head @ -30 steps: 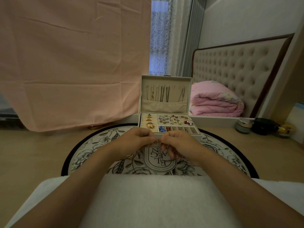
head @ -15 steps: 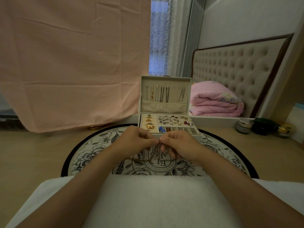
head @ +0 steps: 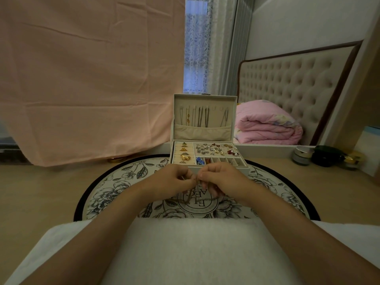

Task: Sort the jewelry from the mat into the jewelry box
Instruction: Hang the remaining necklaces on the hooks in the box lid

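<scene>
L hand (head: 172,182) & R hand (head: 222,179) each pinched a thin chain (head: 189,197), fingertips almost meeting, over the round floral mat (head: 115,194) just at 6 o'clk of the jewelry box (head: 236,167). Chain's long axis ran approx 12 to 7 o'clk, drooping twd the mat. Box lid stood open w/ necklaces (head: 202,118) hung inside; rings (head: 184,155) in the 9 o'clk section, earrings (head: 216,150) at 1 o'clk. Pale wood surface (head: 41,192); pink sheet (head: 82,79) at 10 o'clk, folded quilt (head: 265,124) at 2, jars (head: 302,156) at 3.
</scene>
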`<state>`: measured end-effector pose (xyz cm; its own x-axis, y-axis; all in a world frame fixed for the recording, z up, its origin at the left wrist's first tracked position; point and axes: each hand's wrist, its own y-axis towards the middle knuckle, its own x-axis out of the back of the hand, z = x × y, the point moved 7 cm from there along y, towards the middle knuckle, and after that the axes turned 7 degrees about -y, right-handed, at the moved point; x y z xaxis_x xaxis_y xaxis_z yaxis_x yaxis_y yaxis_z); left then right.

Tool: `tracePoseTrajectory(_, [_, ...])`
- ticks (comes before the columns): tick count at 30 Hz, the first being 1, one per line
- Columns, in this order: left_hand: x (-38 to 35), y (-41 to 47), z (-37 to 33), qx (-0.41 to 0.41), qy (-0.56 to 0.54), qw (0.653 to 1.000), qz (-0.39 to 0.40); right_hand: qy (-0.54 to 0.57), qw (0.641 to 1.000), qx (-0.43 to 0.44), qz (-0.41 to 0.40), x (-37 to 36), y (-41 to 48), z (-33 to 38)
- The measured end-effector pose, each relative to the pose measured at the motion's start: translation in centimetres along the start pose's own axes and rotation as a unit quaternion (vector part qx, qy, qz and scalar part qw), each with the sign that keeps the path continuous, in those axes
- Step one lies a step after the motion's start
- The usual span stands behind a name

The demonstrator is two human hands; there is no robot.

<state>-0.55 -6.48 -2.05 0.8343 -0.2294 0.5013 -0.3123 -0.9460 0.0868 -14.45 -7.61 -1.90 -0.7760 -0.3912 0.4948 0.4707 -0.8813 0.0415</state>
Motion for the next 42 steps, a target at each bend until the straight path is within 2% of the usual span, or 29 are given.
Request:
tracePoseTrajectory(3, [0.4,-0.1,-0.2,-0.009,0.004,1.0,0.002,0.022,0.999,-0.016,0.021,-0.6,0.0,-0.2])
tracePoseTrajectory(7, [0.8,-0.2,-0.1,-0.007,-0.108,0.994,0.001,0.03,0.999,-0.027,0.035,-1.0,0.1,-0.2])
tracePoseTrajectory(12, [0.5,0.0,-0.3,0.0,-0.174,0.985,0.003,0.008,0.999,-0.026,0.039,-1.2,-0.1,0.2])
tracePoseTrajectory(19, [1.0,0.1,0.3,0.003,-0.137,0.99,-0.035,0.017,1.0,0.002,0.009,-0.3,0.1,0.4])
tracePoseTrajectory(27, [1.4,-0.1,0.0,0.044,-0.136,0.988,-0.064,-0.052,0.997,0.008,0.053,-0.7,-0.3,0.9])
tracePoseTrajectory(29, [0.9,-0.1,0.0,0.057,-0.132,0.988,-0.052,-0.079,0.995,0.01,0.067,-1.0,-0.3,0.8])
tracePoseTrajectory(32, [0.0,-0.1,0.1,0.074,-0.128,0.988,-0.031,-0.085,0.996,0.016,0.035,-0.6,-0.2,1.0])
tracePoseTrajectory(36, [-0.4,-0.2,0.3,0.055,-0.065,0.996,0.002,-0.007,1.0,-0.01,-0.009,0.7,-0.1,0.5])
tracePoseTrajectory(38, [-0.1,-0.3,-0.3,0.012,-0.031,0.999,-0.002,0.049,0.998,-0.027,0.029,0.2,-0.1,0.0])
tracePoseTrajectory(40, [0.7,-0.2,-0.7,-0.03,-0.004,0.999,-0.038,0.124,0.987,-0.05,0.089,-1.0,-0.1,-0.4])
tracePoseTrajectory(42, [1.6,-0.2,-0.9,-0.042,-0.027,0.995,-0.08,0.175,0.972,-0.074,0.137,-2.0,-0.3,-0.4])
